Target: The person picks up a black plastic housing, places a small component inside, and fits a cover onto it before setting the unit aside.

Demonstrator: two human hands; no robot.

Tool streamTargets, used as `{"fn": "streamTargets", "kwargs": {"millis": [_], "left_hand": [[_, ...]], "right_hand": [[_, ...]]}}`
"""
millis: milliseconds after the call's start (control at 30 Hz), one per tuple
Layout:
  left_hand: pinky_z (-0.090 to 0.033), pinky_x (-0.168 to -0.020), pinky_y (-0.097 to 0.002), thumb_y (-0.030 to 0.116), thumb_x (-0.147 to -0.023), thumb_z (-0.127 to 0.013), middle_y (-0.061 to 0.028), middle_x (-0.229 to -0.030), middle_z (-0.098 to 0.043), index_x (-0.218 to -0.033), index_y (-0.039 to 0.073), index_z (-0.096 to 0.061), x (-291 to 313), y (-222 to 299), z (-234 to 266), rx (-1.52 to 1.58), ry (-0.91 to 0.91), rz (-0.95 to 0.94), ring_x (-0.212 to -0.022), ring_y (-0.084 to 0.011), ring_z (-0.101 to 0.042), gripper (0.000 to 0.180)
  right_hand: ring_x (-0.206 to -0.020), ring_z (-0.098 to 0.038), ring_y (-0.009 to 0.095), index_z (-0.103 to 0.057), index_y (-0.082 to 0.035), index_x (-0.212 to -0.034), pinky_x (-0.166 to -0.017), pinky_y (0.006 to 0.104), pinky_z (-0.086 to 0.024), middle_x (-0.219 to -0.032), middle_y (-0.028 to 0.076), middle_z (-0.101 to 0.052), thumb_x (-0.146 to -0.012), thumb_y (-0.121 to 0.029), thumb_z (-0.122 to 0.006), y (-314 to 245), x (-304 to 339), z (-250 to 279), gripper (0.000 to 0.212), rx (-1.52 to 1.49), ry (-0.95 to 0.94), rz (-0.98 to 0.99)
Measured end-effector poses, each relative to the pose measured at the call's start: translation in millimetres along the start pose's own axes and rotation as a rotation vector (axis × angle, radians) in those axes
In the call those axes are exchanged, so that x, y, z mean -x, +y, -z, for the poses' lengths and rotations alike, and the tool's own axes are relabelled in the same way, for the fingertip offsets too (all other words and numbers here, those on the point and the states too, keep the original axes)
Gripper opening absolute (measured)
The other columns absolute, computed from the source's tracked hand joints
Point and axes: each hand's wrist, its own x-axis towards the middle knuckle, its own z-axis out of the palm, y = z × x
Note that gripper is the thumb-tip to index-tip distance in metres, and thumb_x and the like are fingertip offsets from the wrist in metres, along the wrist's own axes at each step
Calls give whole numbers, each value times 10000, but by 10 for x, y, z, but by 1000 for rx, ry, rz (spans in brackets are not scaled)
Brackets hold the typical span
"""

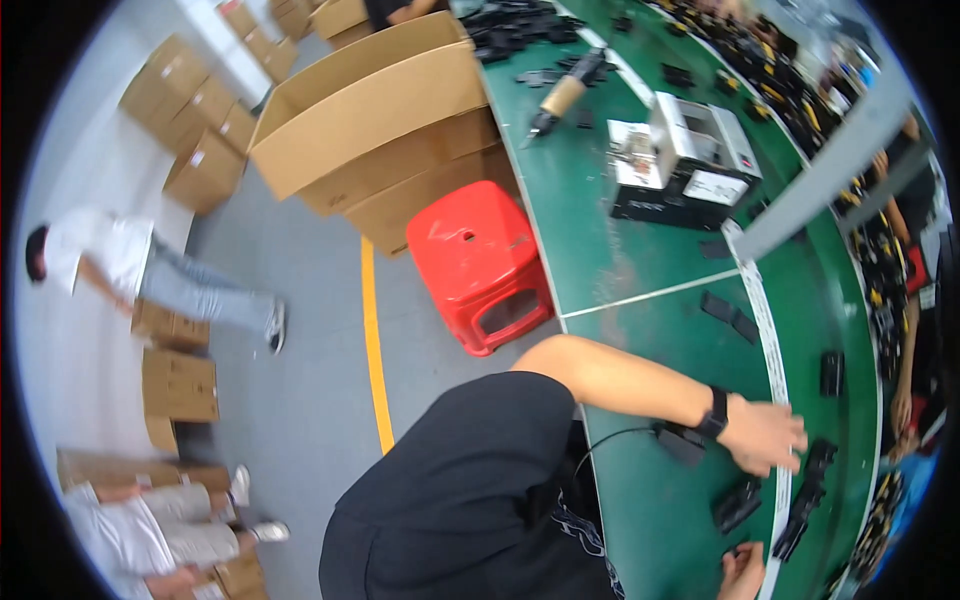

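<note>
My left hand (764, 436), with a black watch (715, 412) at its wrist, reaches over the white strip (776, 360) on the green workbench (640, 500). Its fingers are partly spread, and I see nothing in them. Just beyond the fingertips stands a row of black plastic parts (806, 500). Nearer to me, below the palm, lies a single black part (738, 504). My right hand (742, 574) shows only in part at the lower edge; its thumb and fingers close around a small dark piece too hidden to name. Flat black pieces (682, 444) lie beside my left wrist, near a thin black cable (612, 434).
A red stool (472, 250) and large open cartons (370, 110) stand left of the bench. Farther along sit a grey-and-black machine (690, 170) and an electric screwdriver (566, 92). A grey post (830, 170) slants across the bench. Two people (120, 265) are at left by cartons; others work at right.
</note>
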Motion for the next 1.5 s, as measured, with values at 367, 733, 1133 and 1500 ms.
{"fn": "streamTargets", "kwargs": {"millis": [367,733,1133,1500], "left_hand": [[-502,-860,-560,545,-967,-652,-73,-1257,-720,-1188,248,-746,76,365,-310,302,67,-166,-1177,-360,-650,382],[-465,-850,-545,568,-947,-662,-33,-1024,-733,-1004,208,-788,59,470,-404,348,-299,-100,-1107,-321,-644,386],[-485,-735,-480,426,-756,-739,-78,-884,-637,-696,138,-748,94,655,56,251,10,-171,-929,-318,-638,294],[-412,-839,-407,356,-873,-835,-40,-989,-578,-898,126,-686,-33,566,683,317,-321,70,-964,-248,-568,275]], "right_hand": [[-828,-611,217,-601,8,-1119,-784,351,-534,-901,130,-643,-995,-20,-727,372,-267,-120,179,-99,-67,6],[-836,-603,224,-589,-3,-1165,-818,340,-531,-925,120,-642,-1026,-28,-688,95,-286,27,172,-21,-127,16],[-856,-660,365,-625,2,-1243,-782,437,-537,-962,194,-671,-961,-48,-717,504,-156,-421,301,-318,93,-17],[-853,-658,397,-634,-81,-1046,-708,503,-510,-926,136,-640,-948,-159,-730,-19,24,-121,158,119,160,-81]]}}
